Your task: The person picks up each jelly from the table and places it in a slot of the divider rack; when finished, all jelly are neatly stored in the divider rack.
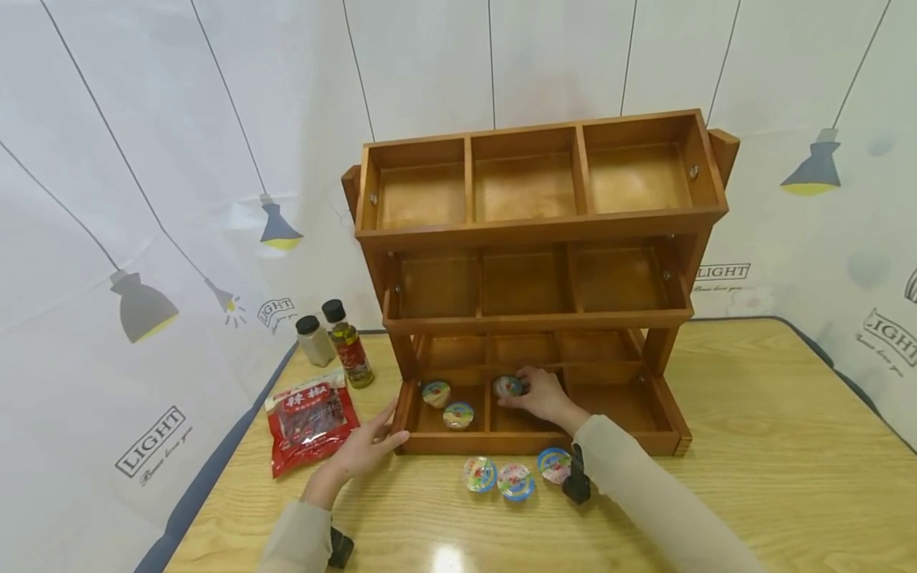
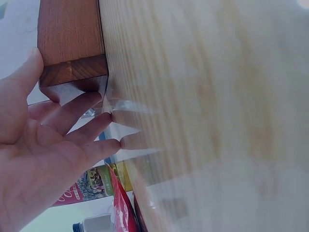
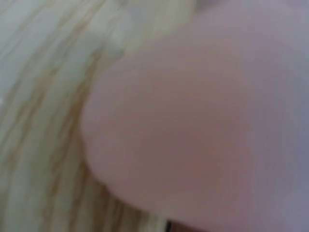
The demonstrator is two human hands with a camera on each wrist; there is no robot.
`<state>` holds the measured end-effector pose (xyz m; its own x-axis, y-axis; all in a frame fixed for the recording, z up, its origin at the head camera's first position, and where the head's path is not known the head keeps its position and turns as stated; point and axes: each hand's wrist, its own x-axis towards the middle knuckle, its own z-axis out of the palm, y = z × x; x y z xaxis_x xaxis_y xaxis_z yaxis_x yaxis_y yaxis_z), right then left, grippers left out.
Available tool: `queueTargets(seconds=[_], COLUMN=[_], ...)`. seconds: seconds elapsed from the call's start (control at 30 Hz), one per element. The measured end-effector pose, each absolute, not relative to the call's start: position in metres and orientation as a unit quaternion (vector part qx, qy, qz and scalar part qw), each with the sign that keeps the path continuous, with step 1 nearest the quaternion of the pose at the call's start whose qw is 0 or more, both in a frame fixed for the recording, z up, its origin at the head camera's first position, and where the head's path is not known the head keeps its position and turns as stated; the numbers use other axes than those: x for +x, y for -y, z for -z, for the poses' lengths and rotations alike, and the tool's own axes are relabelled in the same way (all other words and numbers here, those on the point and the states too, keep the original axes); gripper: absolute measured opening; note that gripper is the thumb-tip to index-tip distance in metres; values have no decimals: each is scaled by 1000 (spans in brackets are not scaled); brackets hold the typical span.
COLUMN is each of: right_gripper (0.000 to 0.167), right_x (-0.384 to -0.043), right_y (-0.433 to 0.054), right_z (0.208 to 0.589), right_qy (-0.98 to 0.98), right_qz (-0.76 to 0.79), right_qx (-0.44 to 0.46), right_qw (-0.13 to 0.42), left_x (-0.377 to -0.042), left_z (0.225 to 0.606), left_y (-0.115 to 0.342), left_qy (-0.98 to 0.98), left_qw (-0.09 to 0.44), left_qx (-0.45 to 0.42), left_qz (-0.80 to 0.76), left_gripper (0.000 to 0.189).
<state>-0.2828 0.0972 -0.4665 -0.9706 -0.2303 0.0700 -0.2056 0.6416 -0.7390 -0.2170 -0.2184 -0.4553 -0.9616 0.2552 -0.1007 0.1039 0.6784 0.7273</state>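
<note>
At the bottom tray (image 1: pixel 616 443) of a three-tier brown wooden rack, my right hand (image 1: pixel 543 398) pinches a small lidded jelly cup (image 1: pixel 507 387) at the back left of the middle compartment. Two similar jelly cups, one farther back (image 1: pixel 435 393) and one nearer (image 1: pixel 458 415), sit in the left compartment. My left hand (image 1: pixel 361 452) rests at the tray's left end, its fingers loosely spread around the wooden corner (image 2: pixel 72 72) in the left wrist view. A blurred part of my right hand (image 3: pixel 183 125) fills most of the right wrist view and hides the cup there.
Three more jelly cups (image 1: pixel 516 482) lie on the wooden table (image 1: pixel 759 477) in front of the rack. Left of it are a red food packet (image 1: pixel 311 422), a black-capped bottle (image 1: pixel 349 350) and a black-capped jar (image 1: pixel 315 342). The rack's upper tiers (image 1: pixel 540 227) overhang the bottom tray.
</note>
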Motion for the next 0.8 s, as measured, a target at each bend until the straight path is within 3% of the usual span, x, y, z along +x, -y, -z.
queueTargets(seconds=[0.47, 0.8], right_gripper=[57, 58], right_x=[-266, -217], right_y=[-116, -149], right_z=[438, 425], right_qy=[-902, -831], right_qz=[411, 516], right_qx=[-131, -204], right_qw=[26, 30], left_x=[-217, -218], left_z=[455, 457], left_y=[220, 217], left_qy=[-915, -913], left_qw=[91, 90], left_qx=[95, 93], left_qz=[-382, -386], left_gripper=[70, 68])
